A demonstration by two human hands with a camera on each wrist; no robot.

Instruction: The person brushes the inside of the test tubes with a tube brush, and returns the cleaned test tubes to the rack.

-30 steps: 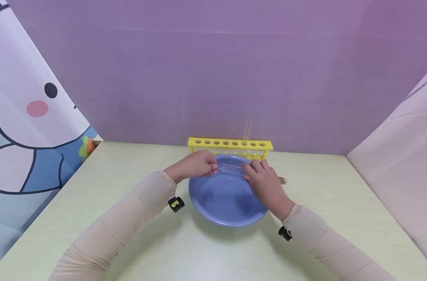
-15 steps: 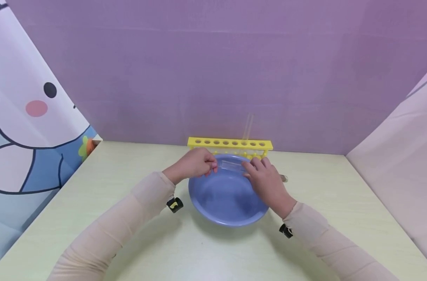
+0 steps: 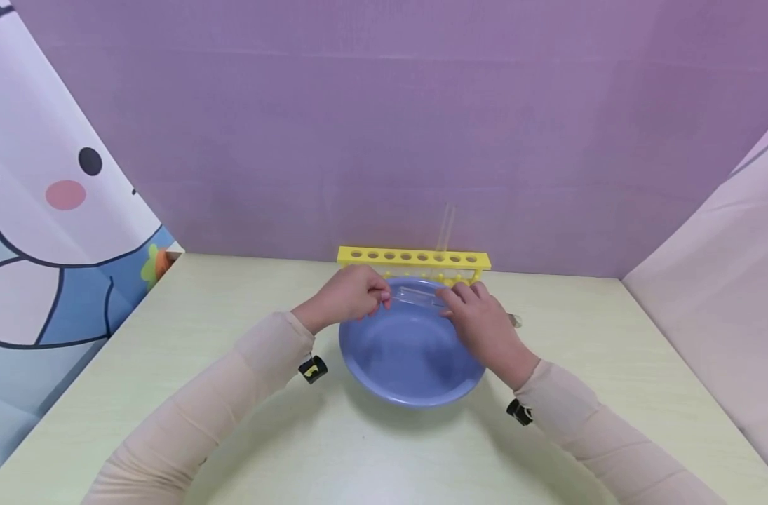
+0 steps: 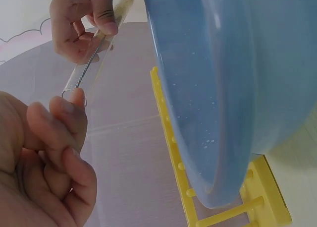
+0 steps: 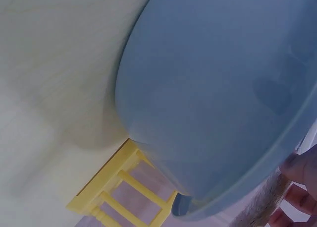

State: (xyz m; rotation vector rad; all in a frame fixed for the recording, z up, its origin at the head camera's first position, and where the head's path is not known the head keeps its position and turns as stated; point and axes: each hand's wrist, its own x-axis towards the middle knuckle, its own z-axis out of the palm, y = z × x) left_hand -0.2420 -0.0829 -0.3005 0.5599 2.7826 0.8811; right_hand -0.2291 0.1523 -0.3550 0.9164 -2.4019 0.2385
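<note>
Over the far part of a blue basin (image 3: 412, 354), a clear test tube (image 3: 415, 297) lies nearly level between both hands. My right hand (image 3: 482, 326) grips the tube around its middle, and its closed end pokes out beyond that hand. Inside runs the twisted wire of a test tube brush (image 4: 88, 68); its bristles (image 5: 262, 199) fill the closed end in the right wrist view. At the tube's mouth, my left hand (image 3: 354, 293) pinches the brush's wire handle with curled fingers. The fingertips partly hide the handle's loop.
Behind the basin stands a yellow test tube rack (image 3: 415, 257) with a row of holes. Another clear test tube (image 3: 445, 231) stands upright in it. A purple backdrop (image 3: 384, 140) rises behind the pale table (image 3: 264, 435).
The right hand and the tube have shifted slightly right, with the closed end a little farther out. The left hand has risen slightly, still pinching the test tube brush.
</note>
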